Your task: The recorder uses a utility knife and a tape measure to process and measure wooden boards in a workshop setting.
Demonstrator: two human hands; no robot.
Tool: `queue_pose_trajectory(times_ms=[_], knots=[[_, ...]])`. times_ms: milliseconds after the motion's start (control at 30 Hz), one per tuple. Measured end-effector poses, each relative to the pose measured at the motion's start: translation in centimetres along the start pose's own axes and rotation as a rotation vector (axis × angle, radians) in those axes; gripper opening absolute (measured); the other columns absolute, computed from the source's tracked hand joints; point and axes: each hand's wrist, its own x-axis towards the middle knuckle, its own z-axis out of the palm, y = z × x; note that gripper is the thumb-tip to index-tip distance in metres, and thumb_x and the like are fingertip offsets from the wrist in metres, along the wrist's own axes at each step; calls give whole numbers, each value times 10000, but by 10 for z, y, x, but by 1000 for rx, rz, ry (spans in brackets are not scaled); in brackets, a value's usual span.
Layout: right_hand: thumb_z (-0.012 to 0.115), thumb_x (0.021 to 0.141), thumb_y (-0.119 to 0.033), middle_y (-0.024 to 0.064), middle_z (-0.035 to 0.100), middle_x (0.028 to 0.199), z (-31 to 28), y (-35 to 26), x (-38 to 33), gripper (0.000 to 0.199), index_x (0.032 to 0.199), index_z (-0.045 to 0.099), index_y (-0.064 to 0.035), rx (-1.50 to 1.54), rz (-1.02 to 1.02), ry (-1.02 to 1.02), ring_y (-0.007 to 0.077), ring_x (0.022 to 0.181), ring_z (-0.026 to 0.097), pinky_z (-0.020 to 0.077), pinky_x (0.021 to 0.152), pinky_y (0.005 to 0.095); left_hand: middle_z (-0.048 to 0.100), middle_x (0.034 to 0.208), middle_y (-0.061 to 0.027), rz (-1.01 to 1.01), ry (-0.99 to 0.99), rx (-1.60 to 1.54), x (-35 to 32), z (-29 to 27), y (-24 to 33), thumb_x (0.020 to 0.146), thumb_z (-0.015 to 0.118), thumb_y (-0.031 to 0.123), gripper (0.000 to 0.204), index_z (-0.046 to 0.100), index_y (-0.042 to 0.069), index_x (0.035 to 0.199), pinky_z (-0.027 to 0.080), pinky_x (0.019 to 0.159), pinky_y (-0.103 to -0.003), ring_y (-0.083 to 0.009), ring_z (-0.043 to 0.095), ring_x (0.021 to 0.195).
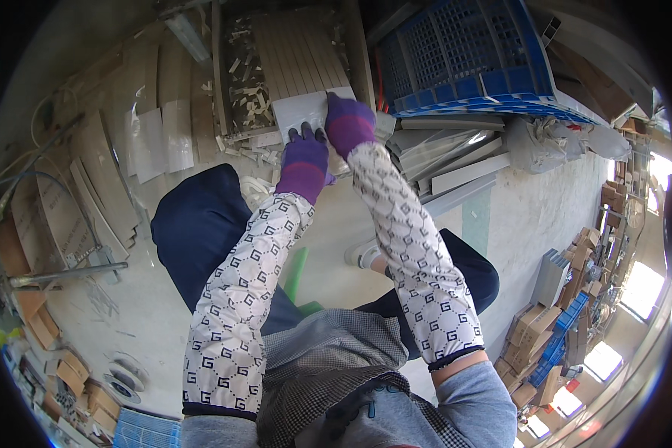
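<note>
A flat stack of long grey-brown strips [299, 48] lies in a wooden-sided trough, and its near end is covered by a glossy white sheet [295, 112]. My left hand [304, 160], in a purple glove with dark fingertips, rests its spread fingers on the sheet's near edge, thumb out to the right. At the sheet's right edge is my right hand [349, 125], gloved alike, its fingers curled down against the corner; their tips are partly hidden. Small offcuts [254, 104] litter the trough beside the strips.
A blue plastic crate [463, 56] stands at the far right, with long panels [455, 164] and clear plastic bags [541, 145] nearby. Flat boards [175, 127] lie to the left, near a metal bar [71, 275]. Cardboard boxes [530, 328] are piled along the right.
</note>
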Motion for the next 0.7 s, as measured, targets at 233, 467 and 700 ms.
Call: queue_pose_trajectory(times_ms=[233, 467, 700], knots=[[555, 858, -102, 189, 707, 868, -23, 43, 32, 214, 950, 714, 9, 4, -232, -470, 333, 716, 716, 581, 652, 422, 326, 1532, -145, -44, -72, -28, 5, -3, 6, 613, 861, 542, 1087, 374, 107, 1482, 476, 1032, -448, -367, 379, 1387], [561, 877, -94, 198, 683, 798, -49, 22, -20, 221, 1009, 694, 22, 73, -96, -430, 300, 609, 702, 574, 533, 408, 377, 1495, -156, -49, -43, -28, 3, 4, 2, 618, 862, 514, 1050, 397, 101, 1463, 485, 1020, -451, -368, 411, 1367], [613, 839, -159, 199, 706, 928, -36, 29, -31, 220, 999, 696, -32, -17, -223, -349, 317, 806, 705, 558, 665, 446, 444, 1432, -190, -21, -52, -23, 5, 0, -3, 594, 876, 487, 983, 481, 51, 1381, 496, 992, -444, -391, 489, 1277]])
